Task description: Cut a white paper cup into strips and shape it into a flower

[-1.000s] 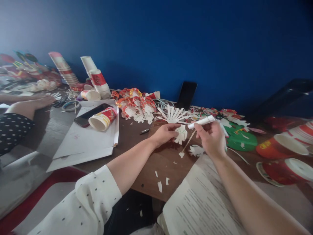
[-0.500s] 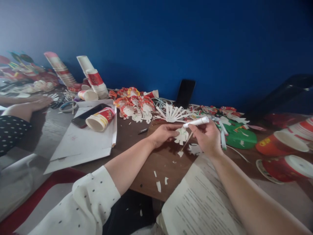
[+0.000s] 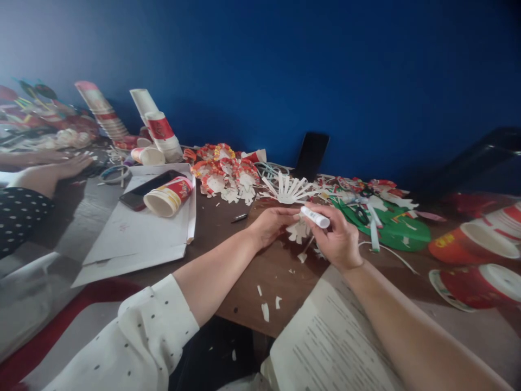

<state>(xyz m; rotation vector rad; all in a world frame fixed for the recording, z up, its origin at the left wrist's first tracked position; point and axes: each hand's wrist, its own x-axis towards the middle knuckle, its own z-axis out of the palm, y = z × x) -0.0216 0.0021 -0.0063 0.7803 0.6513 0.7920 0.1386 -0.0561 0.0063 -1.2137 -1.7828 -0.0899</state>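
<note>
A white marker pen (image 3: pixel 316 217) is gripped in my right hand (image 3: pixel 340 236), its tip end toward the paper cutout and hidden by the fingers. My left hand (image 3: pixel 271 225) pinches the edge of a small white paper cutout (image 3: pixel 298 232) with a notched, petal-like outline. Both hands meet over the brown table (image 3: pixel 236 271). Beneath the right hand, a thin stick and a paper scrap (image 3: pixel 302 257) show in part. A small black cap-like piece (image 3: pixel 239 218) lies left of my left hand.
Behind the hands are a fringed white paper cup (image 3: pixel 287 190), a heap of red and white cutouts (image 3: pixel 228 171) and a leaning phone (image 3: pixel 311 155). Green sheet (image 3: pixel 401 233) and paper cups (image 3: pixel 474 241) are at right. A co-worker's hands (image 3: pixel 61 168) rest at far left.
My right hand has shifted slightly left and turned, so the marker's back end now points toward me, down and right. The left hand still holds the cutout.
</note>
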